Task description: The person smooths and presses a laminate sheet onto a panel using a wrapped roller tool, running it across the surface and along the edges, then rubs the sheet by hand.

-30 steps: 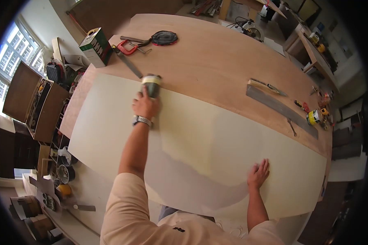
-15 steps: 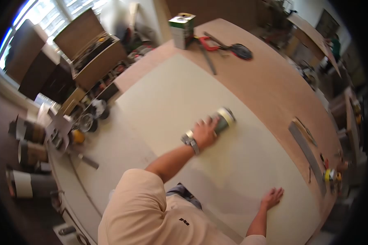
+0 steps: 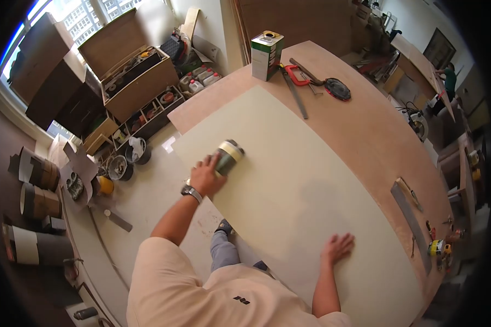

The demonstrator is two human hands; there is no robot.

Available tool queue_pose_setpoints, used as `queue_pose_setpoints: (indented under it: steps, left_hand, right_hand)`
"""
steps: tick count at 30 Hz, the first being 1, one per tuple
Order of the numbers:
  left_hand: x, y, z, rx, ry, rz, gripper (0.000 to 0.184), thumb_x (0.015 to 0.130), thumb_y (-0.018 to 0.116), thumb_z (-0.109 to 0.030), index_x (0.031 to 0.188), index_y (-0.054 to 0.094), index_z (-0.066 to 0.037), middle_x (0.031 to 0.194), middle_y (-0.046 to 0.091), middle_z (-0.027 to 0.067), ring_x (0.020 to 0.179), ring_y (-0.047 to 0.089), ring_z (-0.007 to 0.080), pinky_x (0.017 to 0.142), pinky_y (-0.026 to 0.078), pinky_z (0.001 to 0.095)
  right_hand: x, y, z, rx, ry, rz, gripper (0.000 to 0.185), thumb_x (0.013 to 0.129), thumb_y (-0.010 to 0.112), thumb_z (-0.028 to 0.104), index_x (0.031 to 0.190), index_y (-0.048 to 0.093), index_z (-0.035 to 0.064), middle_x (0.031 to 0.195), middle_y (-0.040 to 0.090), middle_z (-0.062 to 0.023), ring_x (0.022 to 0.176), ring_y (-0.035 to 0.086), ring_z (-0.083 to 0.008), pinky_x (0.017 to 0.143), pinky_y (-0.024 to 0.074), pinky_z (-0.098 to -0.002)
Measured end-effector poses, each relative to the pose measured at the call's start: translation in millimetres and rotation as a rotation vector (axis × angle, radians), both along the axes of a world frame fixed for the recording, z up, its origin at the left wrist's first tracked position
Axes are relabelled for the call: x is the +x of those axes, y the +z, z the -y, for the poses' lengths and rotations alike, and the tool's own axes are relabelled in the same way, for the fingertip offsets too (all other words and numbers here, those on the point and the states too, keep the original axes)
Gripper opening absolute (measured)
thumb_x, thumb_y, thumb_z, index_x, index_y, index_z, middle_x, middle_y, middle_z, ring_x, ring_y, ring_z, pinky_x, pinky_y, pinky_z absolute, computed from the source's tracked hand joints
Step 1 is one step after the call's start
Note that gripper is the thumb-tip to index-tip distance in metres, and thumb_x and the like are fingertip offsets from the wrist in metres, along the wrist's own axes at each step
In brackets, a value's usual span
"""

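Note:
My left hand point(image 3: 206, 177), with a watch on its wrist, is wrapped over a can-like cylinder point(image 3: 230, 157) with a dark green middle and cream bands. The cylinder lies on its side on a large cream sheet point(image 3: 267, 191), near the sheet's left edge. Part of it is hidden under my fingers and palm. On the right part of the same sheet my right hand point(image 3: 339, 248) rests with its fingers stretched out, holding nothing. The sheet lies over a reddish-brown board point(image 3: 360, 141).
On the board's far end stand a rectangular metal tin point(image 3: 267, 54), a red clamp point(image 3: 295, 76) and a dark round pad point(image 3: 337, 90). A flat grey bar point(image 3: 412, 215) and a tape roll point(image 3: 435, 248) lie at right. Buckets point(image 3: 120, 168) stand on the floor. A person point(image 3: 449, 79) is far right.
My left hand and the cylinder have moved left across the sheet. My right hand has shifted left and slightly up in view. The camera view has also shifted.

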State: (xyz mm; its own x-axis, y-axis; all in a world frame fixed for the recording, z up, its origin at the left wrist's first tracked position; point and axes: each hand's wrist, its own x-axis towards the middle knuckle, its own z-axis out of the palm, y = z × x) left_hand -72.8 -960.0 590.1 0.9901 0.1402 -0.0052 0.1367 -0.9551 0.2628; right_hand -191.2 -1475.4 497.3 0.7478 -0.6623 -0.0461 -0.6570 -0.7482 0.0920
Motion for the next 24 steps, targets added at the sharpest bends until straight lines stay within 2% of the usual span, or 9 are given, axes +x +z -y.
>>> queue_pose_setpoints:
  steps: [1, 3, 7, 10, 12, 15, 19, 24]
  left_hand:
    - [16, 6, -17, 0.002, 0.018, -0.018, 0.093, 0.080, 0.072, -0.046, 0.162, 0.038, -0.018, 0.155, 0.049, 0.0169, 0.128, 0.056, 0.0410, 0.105, 0.046, 0.0525]
    - [49, 13, -42, 0.009, 0.044, -0.056, 0.094, 0.080, 0.071, -0.045, 0.163, 0.037, -0.017, 0.156, 0.048, 0.0168, 0.130, 0.054, 0.0408, 0.108, 0.045, 0.0518]
    - [100, 9, -74, 0.045, -0.208, -0.049, 0.097, 0.082, 0.073, -0.049, 0.164, 0.034, -0.016, 0.157, 0.046, 0.0158, 0.132, 0.053, 0.0397, 0.110, 0.043, 0.0521]
    - [138, 11, -87, -0.011, -0.374, -0.078, 0.098, 0.082, 0.076, -0.050, 0.164, 0.035, -0.015, 0.158, 0.045, 0.0180, 0.135, 0.050, 0.0432, 0.113, 0.041, 0.0543]
    - [176, 8, -94, -0.032, -0.468, -0.068, 0.098, 0.083, 0.076, -0.048, 0.164, 0.034, -0.016, 0.158, 0.046, 0.0175, 0.135, 0.050, 0.0414, 0.112, 0.041, 0.0538]
    - [237, 8, -89, -0.008, -0.531, -0.051, 0.096, 0.083, 0.076, -0.046, 0.165, 0.033, -0.018, 0.157, 0.047, 0.0165, 0.135, 0.051, 0.0386, 0.111, 0.042, 0.0526]
    - [323, 1, -69, -0.016, -0.604, 0.000, 0.094, 0.083, 0.075, -0.045, 0.164, 0.034, -0.019, 0.155, 0.049, 0.0152, 0.131, 0.054, 0.0394, 0.109, 0.043, 0.0526]
    - [393, -7, -32, -0.002, -0.547, 0.048, 0.093, 0.082, 0.075, -0.044, 0.163, 0.035, -0.021, 0.153, 0.052, 0.0153, 0.129, 0.056, 0.0416, 0.108, 0.046, 0.0552]
  right_hand:
    - [15, 11, -31, 0.042, 0.090, 0.006, 0.071, 0.107, 0.041, 0.050, 0.163, 0.034, 0.0062, 0.175, 0.020, -0.0134, 0.159, 0.021, -0.0364, 0.123, 0.0235, -0.0615]
    - [50, 20, -78, 0.093, 0.163, 0.018, 0.073, 0.107, 0.043, 0.051, 0.163, 0.034, 0.0052, 0.175, 0.019, -0.0148, 0.160, 0.017, -0.0372, 0.124, 0.0205, -0.0616]
    - [119, 31, -156, 0.188, 0.274, 0.025, 0.077, 0.105, 0.044, 0.053, 0.164, 0.032, 0.0049, 0.176, 0.015, -0.0155, 0.162, 0.009, -0.0375, 0.127, 0.0128, -0.0616]
    - [164, 34, -209, 0.225, 0.325, -0.018, 0.079, 0.105, 0.044, 0.054, 0.165, 0.029, 0.0052, 0.176, 0.012, -0.0151, 0.162, 0.008, -0.0376, 0.128, 0.0089, -0.0614]
    - [187, 38, -237, 0.241, 0.348, -0.008, 0.080, 0.105, 0.044, 0.055, 0.166, 0.028, 0.0054, 0.176, 0.012, -0.0150, 0.162, 0.007, -0.0377, 0.128, 0.0069, -0.0612]
    - [206, 43, -261, 0.267, 0.346, -0.007, 0.081, 0.104, 0.044, 0.056, 0.166, 0.027, 0.0060, 0.176, 0.012, -0.0148, 0.162, 0.007, -0.0377, 0.129, 0.0050, -0.0611]
    - [209, 43, -266, 0.272, 0.328, -0.005, 0.081, 0.105, 0.044, 0.056, 0.166, 0.027, 0.0064, 0.176, 0.013, -0.0145, 0.162, 0.007, -0.0377, 0.129, 0.0041, -0.0610]
    - [210, 44, -264, 0.297, 0.322, -0.004, 0.080, 0.104, 0.044, 0.058, 0.166, 0.029, 0.0081, 0.176, 0.015, -0.0129, 0.162, 0.008, -0.0366, 0.129, 0.0051, -0.0604]
